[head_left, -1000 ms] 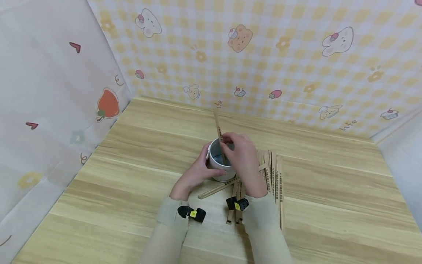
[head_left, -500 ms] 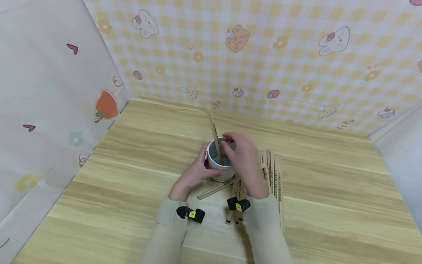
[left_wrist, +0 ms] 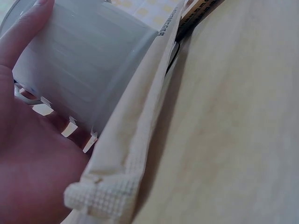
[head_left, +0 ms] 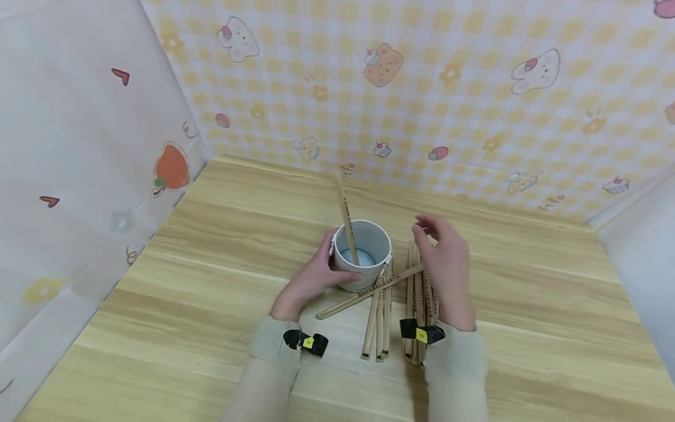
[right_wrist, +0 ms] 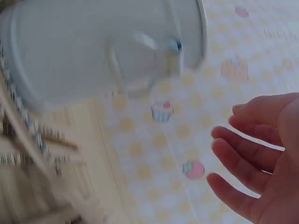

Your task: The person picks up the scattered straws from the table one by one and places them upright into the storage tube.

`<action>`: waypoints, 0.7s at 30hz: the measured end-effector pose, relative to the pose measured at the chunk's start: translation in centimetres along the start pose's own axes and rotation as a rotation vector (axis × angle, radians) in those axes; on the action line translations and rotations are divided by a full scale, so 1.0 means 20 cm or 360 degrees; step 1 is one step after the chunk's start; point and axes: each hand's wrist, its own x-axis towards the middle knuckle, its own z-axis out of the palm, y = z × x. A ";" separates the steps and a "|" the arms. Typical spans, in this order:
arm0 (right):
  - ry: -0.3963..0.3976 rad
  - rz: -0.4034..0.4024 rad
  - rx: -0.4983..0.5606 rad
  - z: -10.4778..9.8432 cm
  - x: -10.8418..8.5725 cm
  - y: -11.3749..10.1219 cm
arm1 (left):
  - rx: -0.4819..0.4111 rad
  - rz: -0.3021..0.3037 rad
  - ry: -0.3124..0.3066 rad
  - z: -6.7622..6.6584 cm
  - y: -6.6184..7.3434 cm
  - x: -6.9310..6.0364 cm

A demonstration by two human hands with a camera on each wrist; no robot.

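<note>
- Worktop (head_left: 538, 351) of pale wood grain, carrying the white bucket and the loose paper-wrapped sticks.
- Forearms in pale sleeves (head_left: 456, 375): the right one runs almost straight ahead, the left one slants inward toward the bucket.
- White bucket (head_left: 371, 275), upright, mouth up, left of the right hand and well apart from its fingers.
- Left hand (head_left: 318, 269): wrapped round the bucket's left side, thumb across the near wall, the other fingers curled behind, gripping it.
- Right hand (head_left: 448, 261): raised, thumb and fingers curved with a gap between them; the right wrist view shows the fingers loosely spread, holding nothing.
- Right-hand bundle of sticks (head_left: 418, 293): the relation that counts, I judge. It lies just left of and partly beneath the right hand, much nearer to it than to the left, long axes pointing away from the person; the hand and forearm hide part of it.
- Three sticks (head_left: 387, 322), between bucket and bundle, pointing much the same way.
- Crosswise stick (head_left: 369, 291), slanting over those three, its far end close to the right hand.
- Standing stick (head_left: 347, 217), inside the bucket, leaning away and leftward, untouched by the fingers.
</note>
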 end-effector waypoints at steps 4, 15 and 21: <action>-0.0067 0.0177 0.0017 -0.06 -0.02 0.09 | 0.0040 -0.0002 -0.0007 0.00 -0.04 0.02; -0.0297 0.0540 -0.0221 -0.22 -0.10 0.34 | 0.0021 0.0002 -0.0053 0.02 0.07 -0.02; -0.0695 0.0670 -0.0311 -0.26 -0.10 0.44 | -0.0001 0.0002 -0.0045 0.02 0.10 -0.03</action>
